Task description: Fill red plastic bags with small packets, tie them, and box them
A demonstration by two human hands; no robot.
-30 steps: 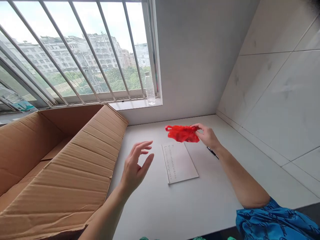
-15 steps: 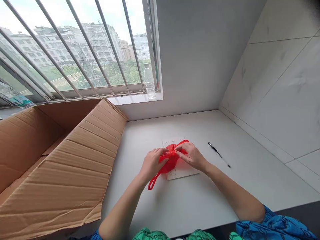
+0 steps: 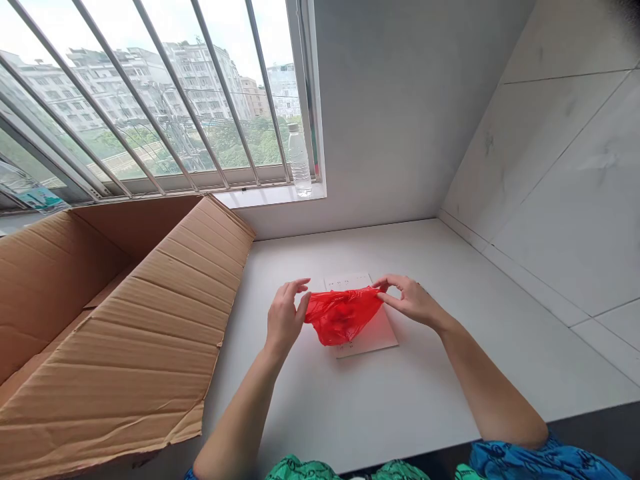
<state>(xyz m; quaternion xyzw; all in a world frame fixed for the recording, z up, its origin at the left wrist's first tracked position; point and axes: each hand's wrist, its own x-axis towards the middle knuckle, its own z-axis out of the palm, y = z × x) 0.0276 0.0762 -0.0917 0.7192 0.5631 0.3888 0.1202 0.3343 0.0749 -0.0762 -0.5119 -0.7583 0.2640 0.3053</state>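
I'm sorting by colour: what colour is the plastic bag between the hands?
The plastic bag is bright red, seen best in the head view.

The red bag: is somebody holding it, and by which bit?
Yes. The right hand pinches the red bag at its upper right corner. The left hand is at its left end, but whether it grips there cannot be told.

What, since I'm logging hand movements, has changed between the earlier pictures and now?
The red plastic bag came nearer, over the printed white paper, and is now spread wide. The left hand, empty at first, now touches its left end; the right hand pinches its right end. The cardboard box and upright clear bottle stayed put.
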